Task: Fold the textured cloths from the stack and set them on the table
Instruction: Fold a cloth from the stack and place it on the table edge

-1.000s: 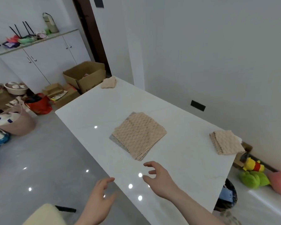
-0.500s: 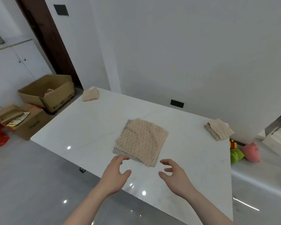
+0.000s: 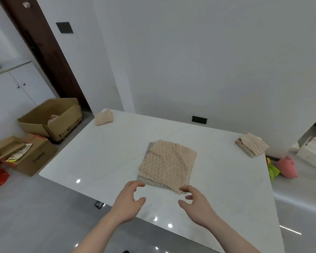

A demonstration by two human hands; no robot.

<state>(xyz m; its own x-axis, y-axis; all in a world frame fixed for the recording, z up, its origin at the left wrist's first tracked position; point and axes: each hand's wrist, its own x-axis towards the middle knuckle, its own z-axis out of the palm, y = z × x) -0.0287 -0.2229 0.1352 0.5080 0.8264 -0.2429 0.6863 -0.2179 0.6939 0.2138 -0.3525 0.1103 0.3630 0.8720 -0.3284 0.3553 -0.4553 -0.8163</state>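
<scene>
Stack (image 3: 167,166) mid-table (image 3: 108,154); folded cloths (image 3: 252,147) far right; bundle (image 3: 104,117) far left.

- I look down on a white marble-look table (image 3: 117,152) set against a plain white wall (image 3: 208,61), ceiling lights glinting off its glossy top.
- A dark wooden door frame (image 3: 44,52) stands at left, a black switch plate (image 3: 64,27) beside it.
- White cabinets (image 3: 13,92) line the far left wall.
- Open cardboard boxes (image 3: 51,119) sit on the grey polished floor (image 3: 35,216).
- Plush toys (image 3: 281,167) lie on the floor at right.
</scene>
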